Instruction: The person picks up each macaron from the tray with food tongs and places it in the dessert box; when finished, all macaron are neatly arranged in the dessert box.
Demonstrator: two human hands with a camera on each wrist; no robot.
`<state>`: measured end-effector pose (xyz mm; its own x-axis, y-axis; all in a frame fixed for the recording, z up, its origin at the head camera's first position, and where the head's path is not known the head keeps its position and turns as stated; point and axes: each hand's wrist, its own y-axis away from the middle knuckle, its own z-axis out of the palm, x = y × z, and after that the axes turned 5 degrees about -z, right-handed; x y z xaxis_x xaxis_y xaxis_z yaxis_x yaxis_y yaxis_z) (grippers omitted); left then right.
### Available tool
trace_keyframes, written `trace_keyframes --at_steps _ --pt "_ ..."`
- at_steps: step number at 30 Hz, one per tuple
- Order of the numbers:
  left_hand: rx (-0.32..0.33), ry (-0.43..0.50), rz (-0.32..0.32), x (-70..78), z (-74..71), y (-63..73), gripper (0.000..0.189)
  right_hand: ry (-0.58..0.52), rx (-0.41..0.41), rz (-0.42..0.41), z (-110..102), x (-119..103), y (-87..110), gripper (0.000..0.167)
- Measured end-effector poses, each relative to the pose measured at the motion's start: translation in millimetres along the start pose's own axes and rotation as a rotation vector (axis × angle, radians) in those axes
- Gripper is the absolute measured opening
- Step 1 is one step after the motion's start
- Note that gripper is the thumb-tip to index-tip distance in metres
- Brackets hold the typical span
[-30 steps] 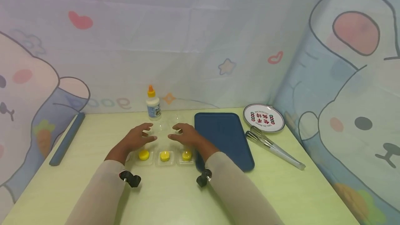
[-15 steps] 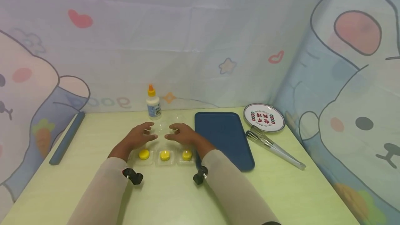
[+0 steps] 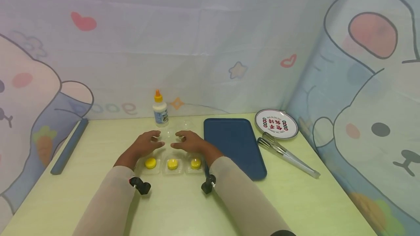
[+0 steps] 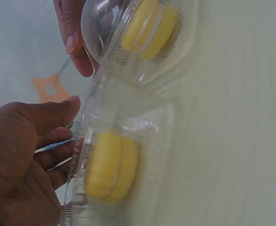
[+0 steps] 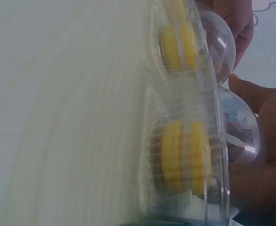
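Three yellow macarons with pale filling sit in small clear plastic boxes in a row: the left macaron (image 3: 150,163), the middle macaron (image 3: 172,164) and the right macaron (image 3: 195,163). My left hand (image 3: 144,145) is just behind the left box (image 4: 159,136), its thumb and fingers apart and slightly bent. Facing it, my right hand (image 3: 191,143) is behind the right box (image 5: 147,188), thumb and fingers also apart. Nothing can be seen held in either hand. Clear domes cover the middle and right macarons in the right wrist view. More clear plastic (image 3: 186,124) lies behind the hands, partly hidden.
A white glue bottle (image 3: 160,114) with an orange tip stands at the back. To the right lie a dark blue tray (image 3: 229,137), metal tongs (image 3: 292,157) and a printed plate (image 3: 276,124). A grey-blue bar (image 3: 70,146) lies along the left edge.
My right hand has shifted slightly left, towards the left hand, narrowing the gap between them. The left hand has barely moved. Boxes and macarons stay in place.
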<state>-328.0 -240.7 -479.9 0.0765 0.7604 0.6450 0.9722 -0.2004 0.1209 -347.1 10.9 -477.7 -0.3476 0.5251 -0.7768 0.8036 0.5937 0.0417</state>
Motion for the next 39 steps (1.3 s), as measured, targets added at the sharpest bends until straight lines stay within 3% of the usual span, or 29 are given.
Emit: trace_keyframes --at_steps 5,13,19,25,28,32,35,39 --pt "0.015 -0.012 -0.008 -2.3 0.7 1.4 0.065 -0.031 0.009 0.003 1.5 -0.7 1.1 0.068" --pt "0.134 -0.003 0.057 -1.0 1.6 6.6 0.044 -0.071 0.052 -0.015 1.1 -1.3 2.9 0.064" --pt "0.216 0.027 0.07 5.2 0.3 11.9 0.034 -0.067 0.162 -0.087 -4.1 -5.1 6.0 0.051" --pt "0.311 0.131 0.097 11.7 1.2 17.9 0.023 -0.095 0.27 -0.147 -5.4 -11.4 11.4 0.033" --pt "0.317 0.21 0.11 14.4 1.3 20.0 0.027 -0.121 0.315 -0.172 -5.1 -14.0 14.0 0.027" --pt "0.293 0.297 0.115 16.3 0.6 23.1 0.051 -0.194 0.342 -0.219 -4.6 -16.4 17.0 0.024" --pt "0.299 0.275 0.127 16.6 -0.1 26.7 0.058 -0.264 0.322 -0.244 -3.7 -16.7 18.3 0.03" --pt "0.322 0.208 0.14 16.5 -1.8 33.6 0.043 -0.275 0.276 -0.24 -1.8 -17.5 20.7 0.034"
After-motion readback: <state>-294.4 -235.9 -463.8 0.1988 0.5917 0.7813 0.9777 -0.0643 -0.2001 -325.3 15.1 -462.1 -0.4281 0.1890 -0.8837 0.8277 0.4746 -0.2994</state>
